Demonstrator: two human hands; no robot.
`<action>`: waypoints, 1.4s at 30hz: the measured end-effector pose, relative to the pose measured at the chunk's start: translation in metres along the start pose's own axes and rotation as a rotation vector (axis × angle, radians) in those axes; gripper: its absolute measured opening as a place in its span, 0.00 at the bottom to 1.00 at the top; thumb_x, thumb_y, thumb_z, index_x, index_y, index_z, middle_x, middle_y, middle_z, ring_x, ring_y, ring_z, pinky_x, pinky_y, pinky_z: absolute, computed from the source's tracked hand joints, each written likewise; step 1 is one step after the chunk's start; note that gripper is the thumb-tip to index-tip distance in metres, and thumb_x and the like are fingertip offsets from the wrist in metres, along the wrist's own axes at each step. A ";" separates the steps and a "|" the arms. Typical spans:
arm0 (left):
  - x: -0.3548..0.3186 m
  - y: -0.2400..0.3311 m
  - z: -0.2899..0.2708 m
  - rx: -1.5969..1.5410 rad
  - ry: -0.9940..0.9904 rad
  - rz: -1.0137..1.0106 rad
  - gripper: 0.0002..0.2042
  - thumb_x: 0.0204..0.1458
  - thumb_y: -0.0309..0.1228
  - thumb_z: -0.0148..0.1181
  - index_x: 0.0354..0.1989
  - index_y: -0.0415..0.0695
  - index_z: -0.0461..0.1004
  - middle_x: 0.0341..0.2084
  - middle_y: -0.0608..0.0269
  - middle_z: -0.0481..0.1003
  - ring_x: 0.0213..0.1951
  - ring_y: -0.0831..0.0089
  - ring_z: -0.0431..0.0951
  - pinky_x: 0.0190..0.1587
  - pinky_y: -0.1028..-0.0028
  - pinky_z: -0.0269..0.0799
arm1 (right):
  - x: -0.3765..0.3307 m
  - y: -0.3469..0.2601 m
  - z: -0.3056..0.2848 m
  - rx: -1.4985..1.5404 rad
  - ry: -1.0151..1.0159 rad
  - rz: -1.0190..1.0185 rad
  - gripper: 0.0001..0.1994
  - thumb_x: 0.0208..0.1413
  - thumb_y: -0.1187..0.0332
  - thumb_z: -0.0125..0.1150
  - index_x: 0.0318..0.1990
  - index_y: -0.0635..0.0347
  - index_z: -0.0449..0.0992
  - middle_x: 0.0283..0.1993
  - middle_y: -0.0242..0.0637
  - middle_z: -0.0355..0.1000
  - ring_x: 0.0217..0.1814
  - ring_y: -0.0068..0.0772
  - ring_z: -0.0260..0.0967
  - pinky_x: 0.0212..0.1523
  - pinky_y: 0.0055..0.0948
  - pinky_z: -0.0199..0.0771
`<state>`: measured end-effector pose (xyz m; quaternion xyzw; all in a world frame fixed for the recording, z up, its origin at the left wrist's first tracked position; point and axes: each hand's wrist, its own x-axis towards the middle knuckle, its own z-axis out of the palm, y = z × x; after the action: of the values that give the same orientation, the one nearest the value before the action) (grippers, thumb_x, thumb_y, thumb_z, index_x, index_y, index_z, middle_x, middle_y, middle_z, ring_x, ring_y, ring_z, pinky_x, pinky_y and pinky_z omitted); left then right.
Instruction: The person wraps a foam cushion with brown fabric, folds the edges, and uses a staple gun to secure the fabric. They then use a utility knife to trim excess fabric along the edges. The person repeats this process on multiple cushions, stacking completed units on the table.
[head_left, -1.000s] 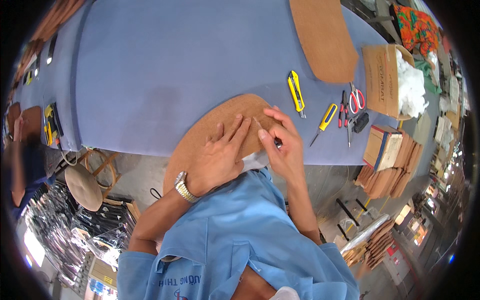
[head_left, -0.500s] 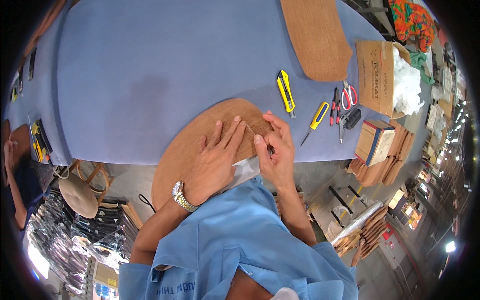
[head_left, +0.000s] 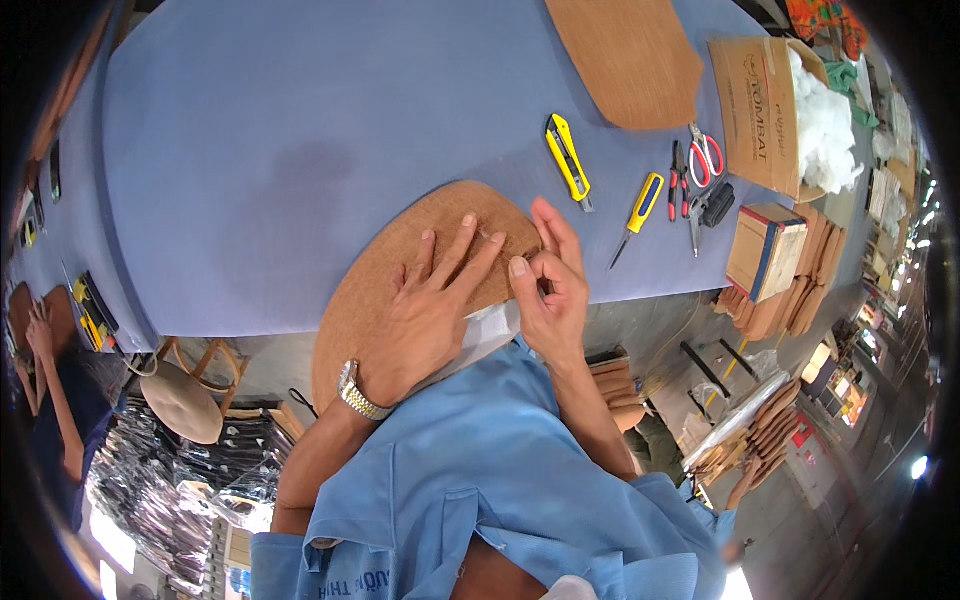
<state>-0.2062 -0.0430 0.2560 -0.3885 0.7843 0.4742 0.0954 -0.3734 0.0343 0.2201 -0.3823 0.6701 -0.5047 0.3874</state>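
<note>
A brown, round-ended fabric-covered panel (head_left: 350,310) overhangs the near edge of the table, close to my body. My left hand (head_left: 412,325) lies flat on it with fingers spread; a metal watch (head_left: 360,392) circles that wrist. At the panel's right end, my right hand (head_left: 550,300) holds thumb and forefinger together in a pinch, the other fingers raised. Whatever is in the pinch is too small to make out. Pale, shiny sheeting (head_left: 490,328) shows along the panel's near side, between my hands.
Right of the panel lie a yellow box cutter (head_left: 568,160), a yellow-handled screwdriver (head_left: 640,215), red-handled pliers (head_left: 678,182) and scissors (head_left: 706,158). Beyond are another brown panel (head_left: 640,65), a carton (head_left: 752,120) of white stuffing and a smaller box (head_left: 765,255). A co-worker's arm (head_left: 58,385) shows far left.
My left fingers have spread wider on the panel. My right hand remains pinched at the panel's right end, its raised fingers shifted slightly. The whole view has shifted a little.
</note>
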 end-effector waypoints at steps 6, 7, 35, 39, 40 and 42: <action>-0.007 -0.011 0.014 0.073 0.143 0.161 0.39 0.51 0.22 0.56 0.77 0.58 0.60 0.78 0.67 0.56 0.74 0.38 0.56 0.67 0.36 0.62 | -0.012 0.013 0.003 0.110 0.051 -0.026 0.12 0.63 0.78 0.62 0.26 0.68 0.69 0.78 0.61 0.52 0.82 0.62 0.49 0.78 0.52 0.52; -0.007 -0.012 0.014 0.050 0.142 0.178 0.40 0.51 0.22 0.56 0.77 0.58 0.61 0.78 0.66 0.56 0.74 0.38 0.57 0.67 0.37 0.63 | -0.013 0.014 0.003 0.129 0.052 -0.018 0.13 0.64 0.77 0.62 0.26 0.67 0.69 0.78 0.60 0.52 0.82 0.61 0.49 0.78 0.52 0.52; 0.047 -0.014 -0.002 -0.145 -0.046 0.212 0.37 0.69 0.39 0.53 0.77 0.29 0.44 0.75 0.31 0.50 0.79 0.43 0.45 0.79 0.52 0.40 | -0.009 0.061 0.014 0.319 0.072 -0.063 0.12 0.65 0.69 0.64 0.31 0.66 0.74 0.81 0.48 0.55 0.55 0.27 0.73 0.47 0.25 0.72; 0.045 -0.012 0.002 -0.057 -0.004 0.226 0.36 0.69 0.38 0.52 0.76 0.28 0.45 0.73 0.28 0.53 0.76 0.38 0.50 0.78 0.51 0.44 | -0.010 0.067 0.015 0.323 0.092 -0.115 0.10 0.65 0.71 0.63 0.31 0.65 0.74 0.82 0.49 0.54 0.66 0.30 0.69 0.55 0.27 0.71; 0.044 -0.011 0.003 -0.034 0.014 0.221 0.36 0.69 0.38 0.52 0.76 0.28 0.45 0.73 0.29 0.53 0.76 0.37 0.51 0.78 0.50 0.46 | -0.010 0.066 0.014 0.335 0.069 -0.088 0.10 0.65 0.71 0.63 0.31 0.65 0.74 0.81 0.49 0.54 0.67 0.32 0.69 0.56 0.27 0.71; 0.042 -0.010 0.007 0.001 0.042 0.205 0.36 0.69 0.38 0.52 0.75 0.27 0.45 0.73 0.30 0.54 0.75 0.36 0.52 0.77 0.50 0.49 | -0.010 0.054 0.006 0.354 0.022 -0.021 0.09 0.65 0.71 0.62 0.32 0.66 0.74 0.81 0.51 0.54 0.69 0.36 0.69 0.58 0.28 0.70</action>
<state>-0.2292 -0.0610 0.2241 -0.3161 0.8219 0.4729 0.0300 -0.3709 0.0517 0.1682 -0.3097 0.5711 -0.6227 0.4361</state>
